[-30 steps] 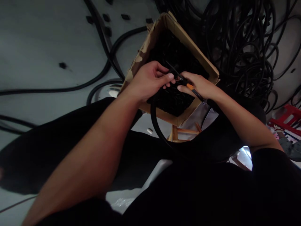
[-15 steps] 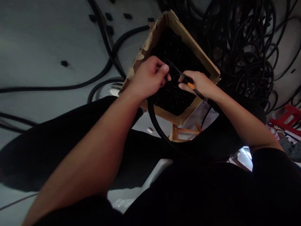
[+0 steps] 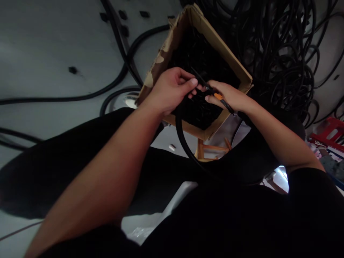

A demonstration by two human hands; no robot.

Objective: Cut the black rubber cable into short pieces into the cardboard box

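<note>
Grey floor (image 3: 53, 43) spreads to the left of the cardboard box (image 3: 215, 40) in the head view, with small dark pieces (image 3: 72, 70) scattered on it and loose black lines running towards the box. Writing is hard to find: small marks at the box's lower corner are too tiny to read, and so are pale patches near the red object (image 3: 319, 137), well right of the box and cut off by the picture's edge. Over the box's opening, the left hand (image 3: 174, 87) has its fingers curled closed on a black hose (image 3: 180, 132), which loops down past the box's near wall and fades into dark clothing; its upper end is hidden by that hand. Also above the box, the right hand (image 3: 225, 95) grips an orange-and-black tool (image 3: 219, 96), its dark forward end near the left fingertips and hard to make out. Dark contents (image 3: 204, 114) inside the box blur together. Tangled black coils (image 3: 276, 61) lie right of the box, and a wooden frame (image 3: 200, 152) shows partly below it.
</note>
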